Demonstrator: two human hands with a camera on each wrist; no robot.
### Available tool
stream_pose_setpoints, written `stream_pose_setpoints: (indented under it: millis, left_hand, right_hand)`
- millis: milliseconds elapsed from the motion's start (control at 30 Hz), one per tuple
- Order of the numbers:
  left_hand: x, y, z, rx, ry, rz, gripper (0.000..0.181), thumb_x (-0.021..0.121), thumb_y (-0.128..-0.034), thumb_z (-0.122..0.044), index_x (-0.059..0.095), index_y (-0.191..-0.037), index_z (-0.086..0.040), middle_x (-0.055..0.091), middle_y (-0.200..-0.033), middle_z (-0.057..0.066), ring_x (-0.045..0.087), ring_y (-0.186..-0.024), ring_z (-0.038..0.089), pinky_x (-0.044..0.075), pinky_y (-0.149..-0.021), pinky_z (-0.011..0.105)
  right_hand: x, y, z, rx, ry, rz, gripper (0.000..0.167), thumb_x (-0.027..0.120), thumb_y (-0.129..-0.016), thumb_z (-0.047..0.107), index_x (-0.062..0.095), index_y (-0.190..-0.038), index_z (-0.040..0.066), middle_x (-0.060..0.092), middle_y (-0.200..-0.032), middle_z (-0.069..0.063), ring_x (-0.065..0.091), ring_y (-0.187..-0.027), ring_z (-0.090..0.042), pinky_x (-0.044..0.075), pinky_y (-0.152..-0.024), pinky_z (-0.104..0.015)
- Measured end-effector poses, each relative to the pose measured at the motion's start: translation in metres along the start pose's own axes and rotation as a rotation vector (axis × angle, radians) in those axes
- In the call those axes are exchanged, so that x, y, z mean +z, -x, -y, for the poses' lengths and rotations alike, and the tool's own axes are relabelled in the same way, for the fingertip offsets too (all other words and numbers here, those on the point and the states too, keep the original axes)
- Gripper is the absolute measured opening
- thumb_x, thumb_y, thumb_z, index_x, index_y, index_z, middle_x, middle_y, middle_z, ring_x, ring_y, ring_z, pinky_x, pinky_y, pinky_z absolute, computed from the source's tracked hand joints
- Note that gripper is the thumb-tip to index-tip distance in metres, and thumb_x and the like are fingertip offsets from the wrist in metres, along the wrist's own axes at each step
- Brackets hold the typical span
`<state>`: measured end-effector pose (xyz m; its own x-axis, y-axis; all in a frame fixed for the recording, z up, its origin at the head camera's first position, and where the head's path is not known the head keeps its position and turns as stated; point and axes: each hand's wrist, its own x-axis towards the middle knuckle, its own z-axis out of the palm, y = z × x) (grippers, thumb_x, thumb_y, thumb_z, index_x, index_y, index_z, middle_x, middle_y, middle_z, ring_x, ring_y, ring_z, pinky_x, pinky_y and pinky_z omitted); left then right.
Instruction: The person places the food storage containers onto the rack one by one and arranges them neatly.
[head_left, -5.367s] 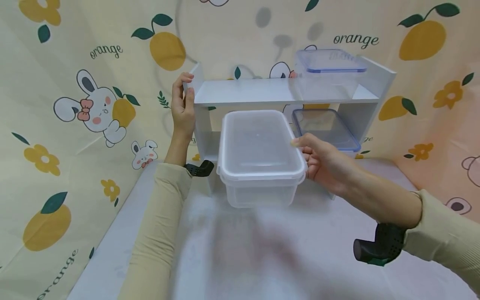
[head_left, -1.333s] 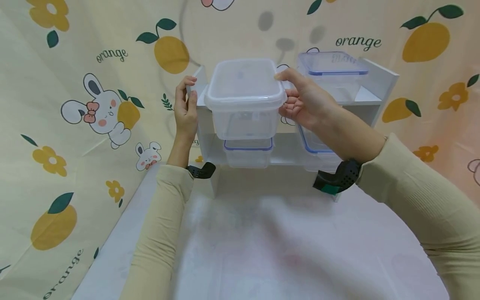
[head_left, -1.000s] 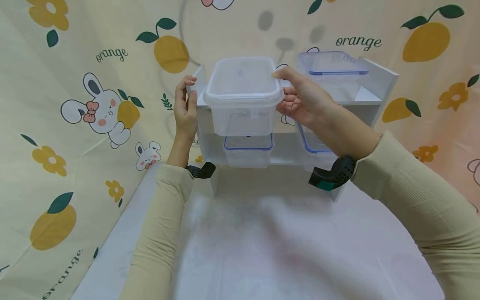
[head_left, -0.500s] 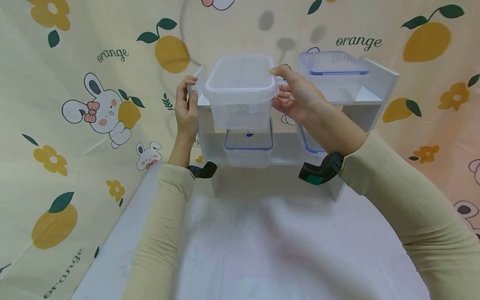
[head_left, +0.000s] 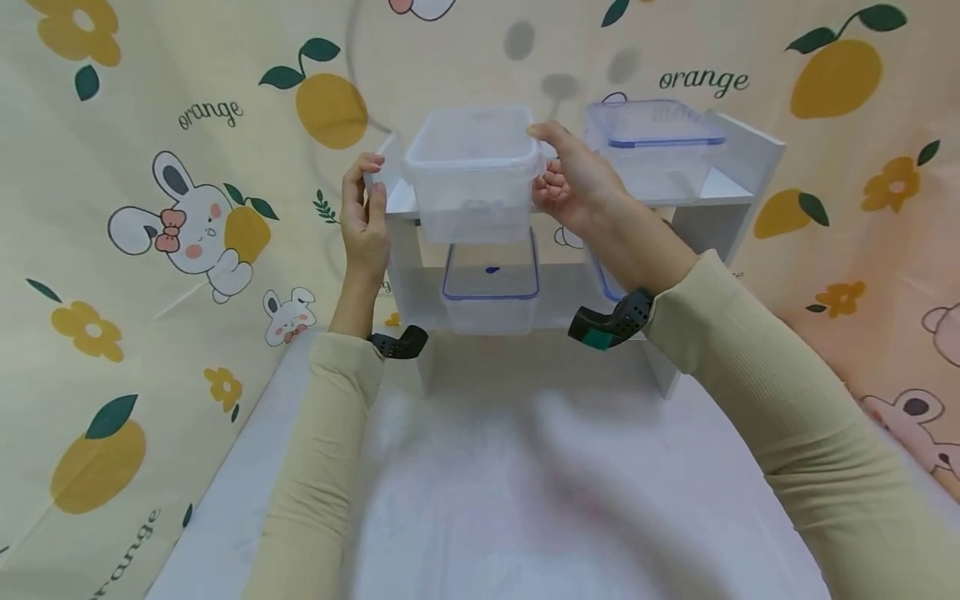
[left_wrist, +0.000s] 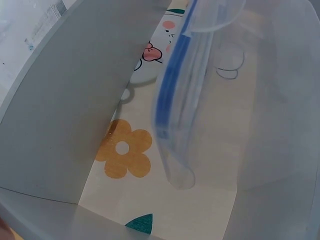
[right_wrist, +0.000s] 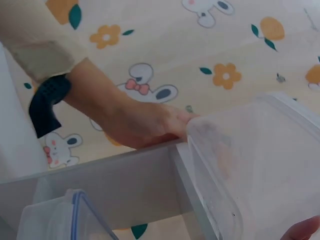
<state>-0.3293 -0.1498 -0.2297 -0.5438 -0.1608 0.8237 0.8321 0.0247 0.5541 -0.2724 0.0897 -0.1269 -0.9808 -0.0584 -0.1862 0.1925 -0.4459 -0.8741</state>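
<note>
In the head view my right hand (head_left: 577,179) grips the right rim of a clear plastic food container (head_left: 472,192) with a whitish lid, thumb on top and fingers curled at the side. The container is at the left part of the white shelf's upper board, its front standing out past the board's edge; whether its base touches the board is hidden. My left hand (head_left: 365,212) holds the left side panel of the white shelf (head_left: 408,258), thumb on the near side. In the right wrist view that left hand (right_wrist: 145,122) is beside the container (right_wrist: 265,165).
Below, a blue-rimmed container (head_left: 491,308) sits on the lower board. Another blue-rimmed container (head_left: 652,154) stands on the upper board at right. A further one (head_left: 606,279) on the lower right is mostly hidden by my right arm. The white table (head_left: 480,483) spreads in front.
My right hand has carried the whitish-lidded container from in front of the shelf up and back onto the upper left area, uncovering the lower blue-rimmed one. My left hand keeps its hold.
</note>
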Motion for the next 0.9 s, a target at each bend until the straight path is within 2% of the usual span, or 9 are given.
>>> stream_pose_setpoints:
  millis: [167, 433, 700, 900]
  left_hand:
    - [-0.002, 0.001, -0.001, -0.001, -0.007, 0.008, 0.02, 0.037, -0.1003, -0.002, 0.047, -0.115, -0.012, 0.05, -0.126, -0.011, 0.03, -0.146, 0.028, 0.029, -0.122, 0.026]
    - [-0.002, -0.001, -0.003, -0.02, -0.019, 0.006, 0.019, 0.037, -0.1005, -0.003, 0.047, -0.115, -0.011, 0.049, -0.129, -0.005, 0.036, -0.142, 0.015, 0.029, -0.122, 0.024]
    - [-0.001, 0.0, -0.004, -0.059, 0.001, -0.017, 0.019, 0.038, -0.0998, -0.001, 0.047, -0.115, -0.008, 0.049, -0.13, 0.0, 0.032, -0.146, 0.02, 0.028, -0.122, 0.023]
    - [-0.001, 0.0, -0.002, -0.037, -0.019, -0.004, 0.019, 0.037, -0.1004, -0.002, 0.046, -0.116, -0.009, 0.049, -0.13, -0.002, 0.035, -0.143, 0.015, 0.028, -0.122, 0.023]
  right_hand:
    - [0.002, -0.008, 0.001, 0.024, -0.039, -0.008, 0.035, 0.074, -0.084, 0.026, 0.053, -0.109, 0.013, 0.051, -0.088, -0.002, 0.043, -0.07, -0.01, 0.038, -0.047, -0.015]
    - [0.005, -0.02, 0.003, 0.006, -0.033, -0.031, 0.035, 0.074, -0.084, 0.027, 0.053, -0.108, 0.013, 0.048, -0.085, -0.001, 0.042, -0.069, -0.009, 0.036, -0.047, -0.015]
    - [0.008, -0.028, 0.002, -0.013, -0.001, -0.018, 0.027, 0.07, -0.087, 0.029, 0.052, -0.089, 0.008, 0.042, -0.075, -0.001, 0.035, -0.059, -0.009, 0.026, -0.044, -0.017]
    - [0.009, -0.035, 0.003, -0.024, 0.012, -0.026, 0.028, 0.069, -0.088, 0.031, 0.055, -0.085, 0.007, 0.044, -0.071, -0.001, 0.036, -0.059, -0.009, 0.025, -0.043, -0.017]
